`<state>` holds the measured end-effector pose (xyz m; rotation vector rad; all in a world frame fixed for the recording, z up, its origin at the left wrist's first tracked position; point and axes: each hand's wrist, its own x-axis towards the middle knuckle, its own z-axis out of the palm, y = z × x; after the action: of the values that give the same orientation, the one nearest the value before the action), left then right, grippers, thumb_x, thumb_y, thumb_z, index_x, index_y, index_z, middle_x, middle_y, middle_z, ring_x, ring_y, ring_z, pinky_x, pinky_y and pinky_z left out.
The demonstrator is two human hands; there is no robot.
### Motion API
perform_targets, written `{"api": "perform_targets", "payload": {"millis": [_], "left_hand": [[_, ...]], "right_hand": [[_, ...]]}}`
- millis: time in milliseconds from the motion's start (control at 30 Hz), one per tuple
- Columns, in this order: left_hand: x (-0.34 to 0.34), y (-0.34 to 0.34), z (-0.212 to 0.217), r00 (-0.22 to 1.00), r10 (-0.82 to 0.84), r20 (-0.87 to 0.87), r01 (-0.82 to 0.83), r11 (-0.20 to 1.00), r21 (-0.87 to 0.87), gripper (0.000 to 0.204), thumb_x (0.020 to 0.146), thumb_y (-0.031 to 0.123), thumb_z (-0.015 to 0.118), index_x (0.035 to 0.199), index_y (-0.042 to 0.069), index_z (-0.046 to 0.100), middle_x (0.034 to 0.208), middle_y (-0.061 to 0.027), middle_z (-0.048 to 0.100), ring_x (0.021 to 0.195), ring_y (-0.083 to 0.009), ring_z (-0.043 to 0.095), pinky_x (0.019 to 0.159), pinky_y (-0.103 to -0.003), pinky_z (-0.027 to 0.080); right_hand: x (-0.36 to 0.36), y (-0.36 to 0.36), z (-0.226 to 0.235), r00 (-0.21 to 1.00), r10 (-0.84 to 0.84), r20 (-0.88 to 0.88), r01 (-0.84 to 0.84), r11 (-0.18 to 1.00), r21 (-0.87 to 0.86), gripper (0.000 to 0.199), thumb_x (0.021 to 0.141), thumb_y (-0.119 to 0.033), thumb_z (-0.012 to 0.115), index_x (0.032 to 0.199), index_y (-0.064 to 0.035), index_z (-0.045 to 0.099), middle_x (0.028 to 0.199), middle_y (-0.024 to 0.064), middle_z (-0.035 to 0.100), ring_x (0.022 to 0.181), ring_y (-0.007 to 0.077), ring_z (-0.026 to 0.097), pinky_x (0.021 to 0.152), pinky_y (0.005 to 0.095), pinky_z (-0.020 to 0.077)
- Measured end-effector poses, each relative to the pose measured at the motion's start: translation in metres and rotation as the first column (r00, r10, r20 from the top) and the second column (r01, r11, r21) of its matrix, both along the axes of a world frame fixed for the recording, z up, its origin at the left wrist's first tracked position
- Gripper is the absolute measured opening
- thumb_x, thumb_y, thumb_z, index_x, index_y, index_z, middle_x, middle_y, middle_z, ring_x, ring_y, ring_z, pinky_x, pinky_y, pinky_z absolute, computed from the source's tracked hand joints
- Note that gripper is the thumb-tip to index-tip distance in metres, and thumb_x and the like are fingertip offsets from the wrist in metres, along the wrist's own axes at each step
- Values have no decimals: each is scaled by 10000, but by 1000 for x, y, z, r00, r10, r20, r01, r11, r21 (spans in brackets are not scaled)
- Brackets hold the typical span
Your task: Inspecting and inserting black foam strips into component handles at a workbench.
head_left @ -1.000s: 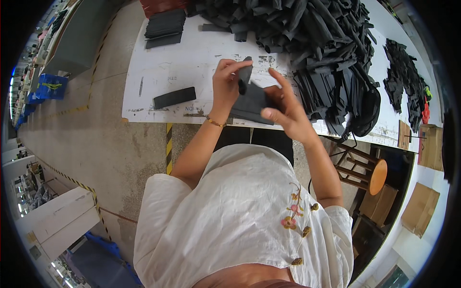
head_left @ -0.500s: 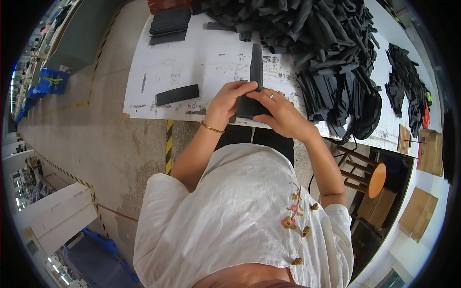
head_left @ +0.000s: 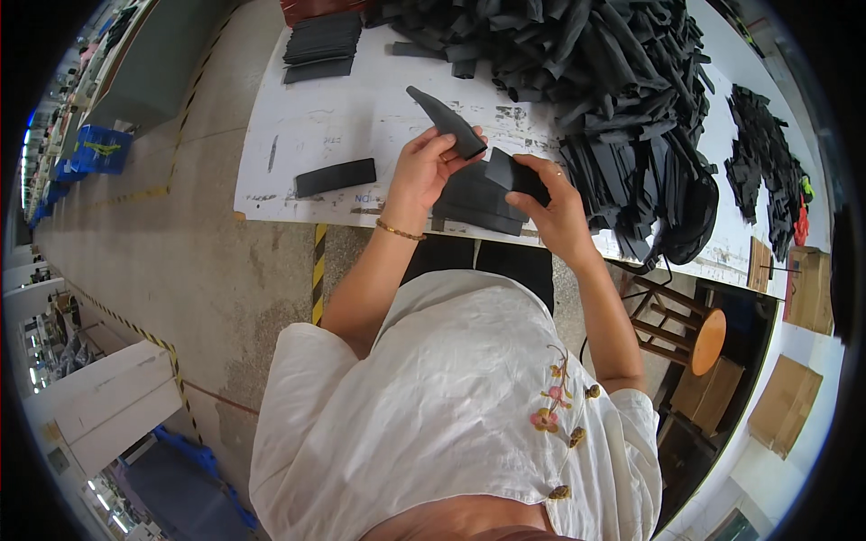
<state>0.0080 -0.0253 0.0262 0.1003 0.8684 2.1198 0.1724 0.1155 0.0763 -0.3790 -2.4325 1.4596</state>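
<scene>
Hands have lifted apart since half a second ago: the left hand [head_left: 424, 167] now pinches a black foam strip [head_left: 446, 120], its long axis tilted up and away to the left, while the right hand [head_left: 550, 203] grips the stack of black pieces [head_left: 478, 198] at the white desk [head_left: 298, 135] edge. Beyond the stack lies a big black pile [head_left: 613, 81]; left of the desk, concrete floor [head_left: 180, 261].

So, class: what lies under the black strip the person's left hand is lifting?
Under the black strip held by the left hand is white table; the stack of strips sits lower. The fingers hide its near end.
</scene>
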Motion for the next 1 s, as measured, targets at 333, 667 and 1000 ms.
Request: {"api": "perform_targets", "payload": {"millis": [333, 667, 1000], "left_hand": [[-1, 8, 0, 993, 115, 12, -114, 992, -54, 251, 957, 57, 514, 1137, -109, 567, 1119, -227, 646, 952, -276, 672, 854, -389, 583], [0, 9, -5, 994, 106, -16, -107, 991, -86, 241, 958, 76, 530, 1148, -59, 592, 1129, -196, 661, 1019, -254, 661, 900, -359, 547], [6, 9, 5, 996, 86, 33, -85, 996, -31, 188, 946, 56, 545, 1079, -65, 602, 1076, -183, 667, 967, -273, 669, 881, -425, 565]], "right_hand": [[-9, -11, 0, 985, -113, -129, 136, 972, 193, 404, 731, -47, 788, 1113, -37, 659, 1051, 93, 600, 946, 231, 598, 795, 306, 490], [-25, -20, -2, 935, -246, -257, 290, 945, 149, 232, 733, -2, 765, 956, -45, 722, 822, 76, 632, 787, 202, 618, 647, 291, 484], [-33, -5, -4, 901, -35, -433, 316, 737, 598, 197, 695, 43, 731, 856, -67, 704, 738, 53, 597, 727, 228, 587, 684, 328, 461]]}}
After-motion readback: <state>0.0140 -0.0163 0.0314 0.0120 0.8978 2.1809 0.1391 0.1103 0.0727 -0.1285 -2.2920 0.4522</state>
